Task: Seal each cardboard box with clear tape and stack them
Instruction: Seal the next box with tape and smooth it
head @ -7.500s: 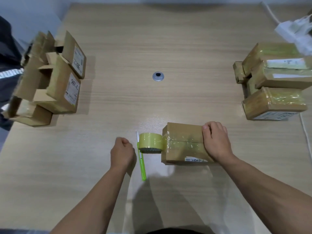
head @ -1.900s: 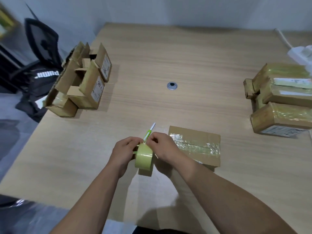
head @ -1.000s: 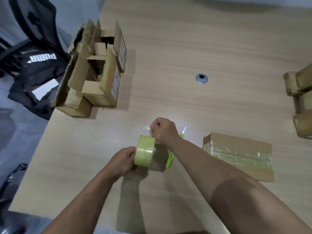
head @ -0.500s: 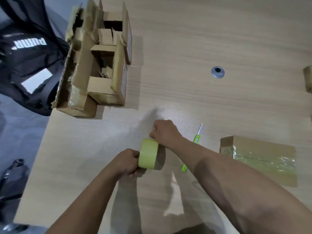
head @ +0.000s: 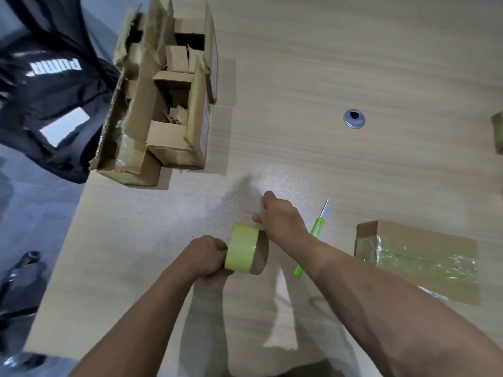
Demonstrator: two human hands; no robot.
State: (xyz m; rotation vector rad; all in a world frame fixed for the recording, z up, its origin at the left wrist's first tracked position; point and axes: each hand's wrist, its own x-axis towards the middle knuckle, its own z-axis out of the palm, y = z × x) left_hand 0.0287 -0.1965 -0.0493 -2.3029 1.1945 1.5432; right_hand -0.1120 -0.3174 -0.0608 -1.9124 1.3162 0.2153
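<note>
Pale wood-grain counter (head: pixel 299 63), viewed from above; floor and a black bag (head: pixel 46 85) off its left edge.

Item 1: tape roll (head: pixel 243 253), yellowish, stood on edge just in front of the person, with its open core facing right. The left hand (head: pixel 205 255) grips its left side with curled fingers. The right hand (head: pixel 280 221) sits at the roll's far upper rim, knuckles up and fingertips turned away from the camera. I cannot tell whether it pinches a free tape end, since any clear strip is invisible against the counter.

Item 2: sealed box (head: pixel 416 257), flat, to the right of the right forearm and apart from it. Its long axis runs left to right, with glossy tape along the top seam. The right hand is nearer to it.

Item 3: open boxes (head: pixel 163 104), a jumbled cluster with flaps up, at the far left of the counter and well apart from both hands. The left hand is nearer, and the counter between shows nothing in the way.

Item 4: green utility knife (head: pixel 313 235), lying between the right forearm and the sealed box, blade end pointing away from the person.

Item 5: metal grommet (head: pixel 353 118), set in the counter, far centre.

Item 6: corner of another box (head: pixel 498 131) at the right frame edge.

Judgement: the next reach likely runs forward and left to the open boxes.
</note>
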